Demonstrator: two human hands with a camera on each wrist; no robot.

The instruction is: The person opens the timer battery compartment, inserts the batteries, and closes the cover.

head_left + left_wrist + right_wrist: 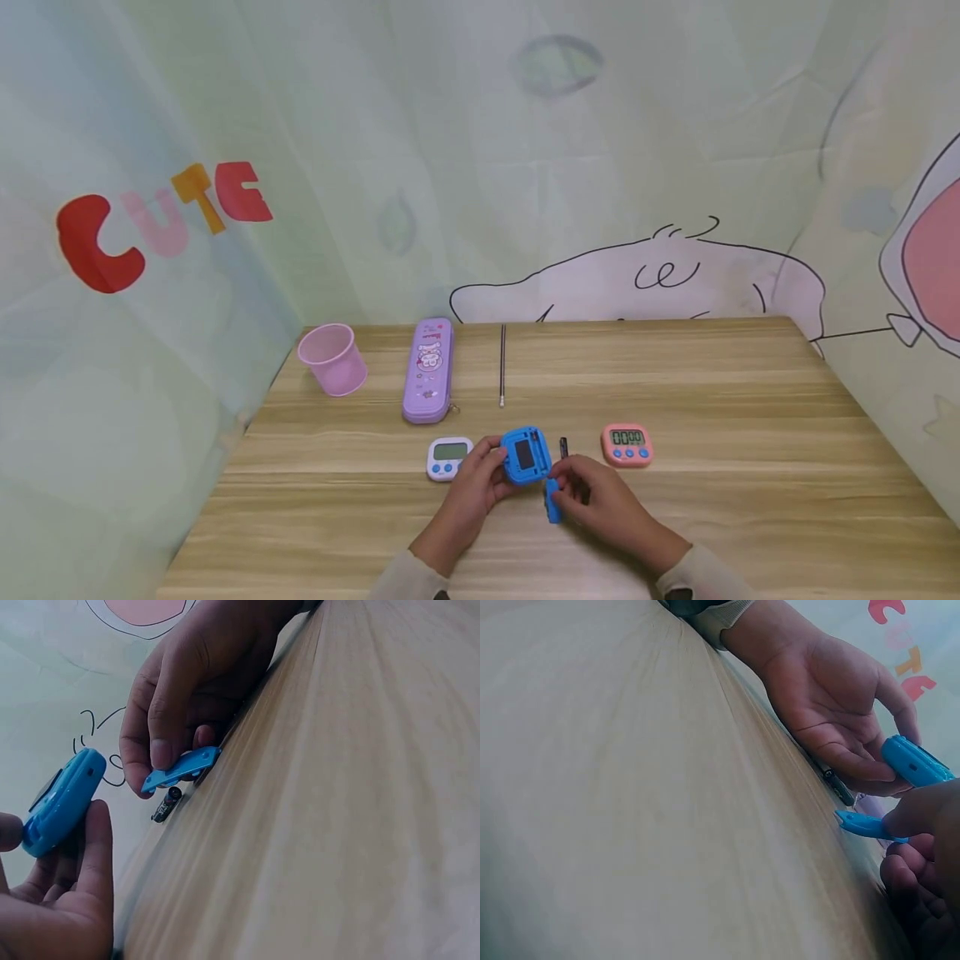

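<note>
Left hand [474,482]: angled up and rightward at lower centre, gripping the blue timer, thumb over its edge
Right hand [606,502]: slanting up-left from lower right, thumb and fingers pinching the blue cover [553,502]
Blue timer [527,457]: lower centre, back showing
Battery [564,446]: just above the right fingers

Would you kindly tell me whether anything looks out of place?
Nothing looks spilled or damaged. The blue device in the left hand stands out: it is open, the blue cover is in the right hand, and a battery lies loose nearby.
</note>
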